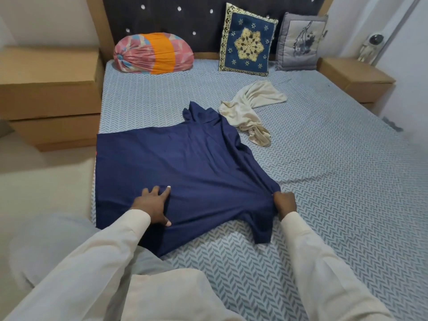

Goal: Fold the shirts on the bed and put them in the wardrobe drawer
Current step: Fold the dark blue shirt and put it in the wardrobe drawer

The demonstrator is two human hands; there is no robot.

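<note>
The navy shirt (196,163) is laid across the bed (335,181), left of centre in the frame, and it is being worked from the near edge. The left hand (154,206) is pressed flat on the cloth with fingers spread, nothing gripped. The right hand (284,202) is clenched round a bunch of fabric at the shirt's right edge, and tension lines are seen running from that fist across the cloth.

There lies the first risk: if the bunch is pulled harder than the flat palm can anchor, the whole shirt may be dragged right and the smoothed panel wrinkled. The shirt's left border is lined up with the bed's left edge, so a shove the other way could see cloth slipped over the side.

A sleeve (261,230) is left trailing at lower centre, and the upper end of the shirt is rumpled; a fold taken now could trap those lumps and come out crooked.

The cream shirt (249,112) is heaped just right of centre in the upper frame, touching or overlapping the navy one at its upper right. It could be caught and pulled along with a fold. The drawer is not in view.
</note>
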